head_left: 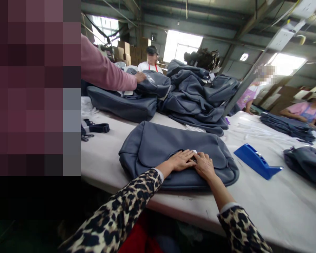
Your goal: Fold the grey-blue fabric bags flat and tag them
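Note:
A dark blue-grey bag (173,138) with a rounded front flap lies on the table in front of me. My left hand (181,160) rests on the flap near its lower middle, fingers stretched out and flat. Right beside it, my right hand (204,164) has its fingers bent and drawn together at the same spot. What they hold, if anything, is hidden. A small white tag (195,151) shows just beyond the fingertips. The two hands nearly touch.
A blue tape dispenser (258,160) lies to the right on the white table (102,154). Similar bags (192,91) are heaped behind. Dark straps (98,128) lie at left. A co-worker's pink sleeve (107,70) reaches over the pile. More bags (305,165) sit at right, with people beyond.

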`<state>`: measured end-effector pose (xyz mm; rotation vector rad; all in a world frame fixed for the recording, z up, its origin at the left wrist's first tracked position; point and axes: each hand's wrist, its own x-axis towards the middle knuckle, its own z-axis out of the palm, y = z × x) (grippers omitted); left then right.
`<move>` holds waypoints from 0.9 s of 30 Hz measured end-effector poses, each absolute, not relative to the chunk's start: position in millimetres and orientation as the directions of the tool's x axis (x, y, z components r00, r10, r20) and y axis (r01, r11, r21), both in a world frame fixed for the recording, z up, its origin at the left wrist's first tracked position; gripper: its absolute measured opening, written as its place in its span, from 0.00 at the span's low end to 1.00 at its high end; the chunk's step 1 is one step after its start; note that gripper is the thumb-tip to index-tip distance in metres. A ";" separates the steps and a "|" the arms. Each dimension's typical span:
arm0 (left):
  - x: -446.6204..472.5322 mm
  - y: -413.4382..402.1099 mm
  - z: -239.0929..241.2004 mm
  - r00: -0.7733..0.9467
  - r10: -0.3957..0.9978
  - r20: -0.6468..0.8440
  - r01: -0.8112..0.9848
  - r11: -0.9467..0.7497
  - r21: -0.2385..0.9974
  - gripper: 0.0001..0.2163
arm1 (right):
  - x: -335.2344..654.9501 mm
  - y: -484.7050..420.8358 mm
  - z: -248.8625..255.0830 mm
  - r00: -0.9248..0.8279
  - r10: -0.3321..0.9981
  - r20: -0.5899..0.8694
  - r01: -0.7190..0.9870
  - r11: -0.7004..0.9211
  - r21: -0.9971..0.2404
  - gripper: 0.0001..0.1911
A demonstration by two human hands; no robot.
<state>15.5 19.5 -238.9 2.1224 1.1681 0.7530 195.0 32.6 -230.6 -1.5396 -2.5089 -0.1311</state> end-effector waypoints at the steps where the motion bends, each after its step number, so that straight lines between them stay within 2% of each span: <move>1: 14.4 20.8 -244.1 0.459 0.869 0.184 0.528 -0.434 0.730 0.28 | 197.4 30.0 -231.7 -0.448 0.871 0.200 0.886 0.462 -0.026 0.23; 4: 11.5 20.2 -256.0 0.463 0.868 0.179 0.527 -0.432 0.732 0.32 | 206.4 16.2 -237.3 -0.473 0.862 0.184 0.870 0.489 -0.056 0.25; 8: 10.2 17.7 -259.3 0.484 0.859 0.166 0.590 -0.460 0.663 0.34 | 216.0 -12.2 -238.3 -0.488 0.847 0.211 0.826 0.526 -0.202 0.24; 11: 10.7 16.2 -257.9 0.516 0.847 0.130 0.682 -0.498 0.536 0.35 | 227.7 -29.2 -227.5 -0.413 0.832 0.369 0.762 0.538 -0.360 0.22; 12: 10.8 15.9 -257.8 0.524 0.844 0.115 0.709 -0.507 0.490 0.35 | 234.3 -33.4 -223.6 -0.323 0.829 0.456 0.753 0.517 -0.407 0.22; 14: 10.2 16.0 -258.1 0.539 0.838 0.092 0.749 -0.526 0.404 0.35 | 250.6 -40.4 -219.9 -0.002 0.809 0.588 0.738 0.398 -0.545 0.21; 16: 9.3 17.2 -259.1 0.550 0.831 0.081 0.771 -0.543 0.333 0.34 | 265.1 -46.6 -224.9 0.343 0.761 0.551 0.636 0.243 -0.732 0.21; 18: 8.4 18.8 -260.3 0.558 0.826 0.076 0.785 -0.556 0.274 0.33 | 269.8 -52.7 -237.1 0.519 0.735 0.436 0.496 0.157 -0.854 0.22; 22: 5.8 20.3 -264.1 0.575 0.815 0.074 0.793 -0.577 0.196 0.32 | 239.2 -70.4 -257.6 0.531 0.776 0.340 0.330 0.181 -0.927 0.22; 27: -17.3 15.3 -270.2 0.625 0.776 0.089 0.762 -0.630 0.149 0.31 | 172.9 -115.3 -251.9 0.366 0.882 0.296 0.271 0.203 -0.941 0.24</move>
